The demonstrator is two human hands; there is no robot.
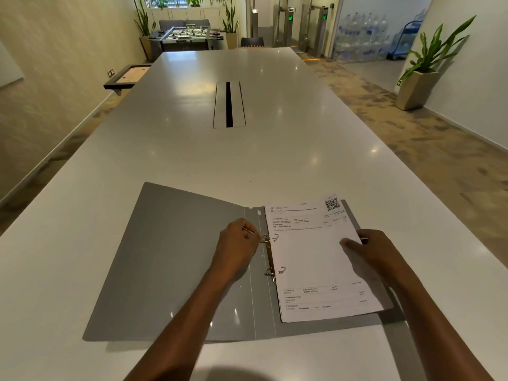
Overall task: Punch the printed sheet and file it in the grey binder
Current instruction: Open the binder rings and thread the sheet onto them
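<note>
Both hands work at the open grey binder (170,259): the left hand (238,244) is curled shut around a small metal lever beside the far ring (266,238), and the right hand (368,250) pinches the right edge of the printed sheet (316,259), which lies on the binder's right half with its holes over the prongs. Should the rings snap closed while the paper sits askew, a hole could tear, or the near ring (270,272) could miss its hole.
</note>
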